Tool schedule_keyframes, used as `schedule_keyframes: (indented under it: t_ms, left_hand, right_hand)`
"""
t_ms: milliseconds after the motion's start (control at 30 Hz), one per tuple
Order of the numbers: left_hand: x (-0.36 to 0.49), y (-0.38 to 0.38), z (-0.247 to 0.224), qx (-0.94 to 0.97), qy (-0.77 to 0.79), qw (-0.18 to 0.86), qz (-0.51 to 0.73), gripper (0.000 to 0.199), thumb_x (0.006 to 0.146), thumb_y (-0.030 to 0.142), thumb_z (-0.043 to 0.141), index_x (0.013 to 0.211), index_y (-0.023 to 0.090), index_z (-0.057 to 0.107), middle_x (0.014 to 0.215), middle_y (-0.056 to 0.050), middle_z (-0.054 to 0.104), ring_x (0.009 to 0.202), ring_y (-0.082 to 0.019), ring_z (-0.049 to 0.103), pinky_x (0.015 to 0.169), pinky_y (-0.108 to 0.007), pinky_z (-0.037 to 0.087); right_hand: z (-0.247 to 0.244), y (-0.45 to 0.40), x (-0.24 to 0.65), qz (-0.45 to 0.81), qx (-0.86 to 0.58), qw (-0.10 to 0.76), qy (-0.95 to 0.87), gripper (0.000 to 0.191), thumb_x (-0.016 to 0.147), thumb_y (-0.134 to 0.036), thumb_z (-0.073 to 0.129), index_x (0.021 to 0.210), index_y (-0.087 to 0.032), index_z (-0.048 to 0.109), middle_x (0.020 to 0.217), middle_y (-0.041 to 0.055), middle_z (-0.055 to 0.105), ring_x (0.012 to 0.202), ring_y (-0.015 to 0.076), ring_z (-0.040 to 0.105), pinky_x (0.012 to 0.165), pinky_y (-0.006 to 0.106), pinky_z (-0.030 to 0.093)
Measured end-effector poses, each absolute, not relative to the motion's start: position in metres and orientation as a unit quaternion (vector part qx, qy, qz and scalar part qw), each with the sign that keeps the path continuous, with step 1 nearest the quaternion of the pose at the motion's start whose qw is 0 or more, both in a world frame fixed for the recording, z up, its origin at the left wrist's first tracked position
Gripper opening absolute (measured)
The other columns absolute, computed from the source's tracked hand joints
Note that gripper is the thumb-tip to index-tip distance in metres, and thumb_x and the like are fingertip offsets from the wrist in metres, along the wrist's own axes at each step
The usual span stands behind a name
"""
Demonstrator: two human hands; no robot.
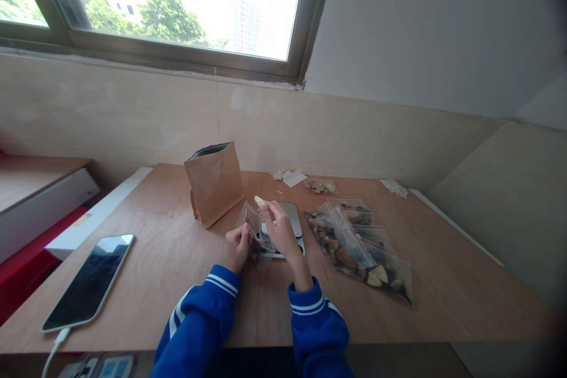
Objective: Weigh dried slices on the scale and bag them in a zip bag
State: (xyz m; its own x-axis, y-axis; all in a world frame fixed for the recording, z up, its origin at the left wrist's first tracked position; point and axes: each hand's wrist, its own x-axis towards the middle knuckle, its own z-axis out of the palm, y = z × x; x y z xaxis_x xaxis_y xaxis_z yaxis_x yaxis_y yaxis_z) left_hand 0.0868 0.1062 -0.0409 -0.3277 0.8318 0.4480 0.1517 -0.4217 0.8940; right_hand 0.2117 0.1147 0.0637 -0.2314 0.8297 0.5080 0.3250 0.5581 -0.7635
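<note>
Near the front edge of the wooden desk (177,289), the left hand (238,247) grips a clear zip bag (253,230); the right hand (281,227) pinches a pale chunk (260,201) above it.

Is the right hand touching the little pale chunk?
Touching. The head view shows the right hand pinching the pale chunk between its fingertips, with no gap showing.

I have my curled left hand (238,248) and pinching right hand (281,229) close together, wrists bent, forearms angled inward in blue white-striped sleeves (199,319).
</note>
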Motion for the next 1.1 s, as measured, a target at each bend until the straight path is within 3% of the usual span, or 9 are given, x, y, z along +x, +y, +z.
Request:
schedule_keyframes:
  t_ms: [200,400,733,900,1100]
  left_hand:
    - [0.087,0.107,-0.042,0.518,0.477,0.249,0.664,0.057,0.093,0.048,0.045,0.044,0.019,0.042,0.042,0.002,0.043,0.041,-0.010,0.040,0.047,-0.025,0.031]
    - [0.086,0.108,-0.044,0.518,0.478,0.246,0.665,0.056,0.093,0.047,0.046,0.044,0.019,0.042,0.042,0.003,0.043,0.042,-0.010,0.039,0.048,-0.025,0.031]
    - [0.088,0.106,-0.042,0.513,0.483,0.243,0.667,0.057,0.093,0.047,0.045,0.044,0.020,0.040,0.042,0.002,0.044,0.041,-0.010,0.041,0.047,-0.025,0.032]
    - [0.087,0.105,-0.037,0.519,0.481,0.237,0.666,0.057,0.093,0.049,0.044,0.044,0.020,0.040,0.042,0.002,0.046,0.041,-0.010,0.042,0.046,-0.025,0.033]
    - [0.088,0.103,-0.034,0.520,0.483,0.230,0.666,0.058,0.093,0.049,0.044,0.043,0.021,0.040,0.041,0.002,0.044,0.040,-0.010,0.042,0.045,-0.025,0.032]
  right_hand:
    - [0.060,0.116,0.214,0.234,-0.408,0.469,-0.748,0.025,0.097,-0.033,0.048,0.105,-0.021,0.068,0.096,0.0047,0.065,0.088,0.0170,0.061,0.075,0.026,0.048]
    - [0.058,0.117,0.216,0.192,-0.423,0.470,-0.751,0.020,0.094,-0.034,0.054,0.095,-0.021,0.069,0.093,0.0043,0.063,0.084,0.0173,0.061,0.079,0.028,0.048]
    - [0.035,0.144,0.228,0.163,-0.500,0.504,-0.685,0.034,0.099,-0.028,0.034,0.098,-0.019,0.067,0.100,0.0092,0.068,0.097,0.0213,0.062,0.087,0.034,0.048]
    - [0.007,0.173,0.228,0.109,-0.519,0.414,-0.740,0.030,0.091,-0.016,0.044,0.112,-0.016,0.065,0.112,0.0125,0.066,0.110,0.0246,0.057,0.097,0.040,0.043]
    - [-0.007,0.175,0.227,0.078,-0.550,0.320,-0.767,0.023,0.089,-0.013,0.050,0.098,-0.019,0.070,0.106,0.0131,0.067,0.106,0.0272,0.057,0.094,0.042,0.043]
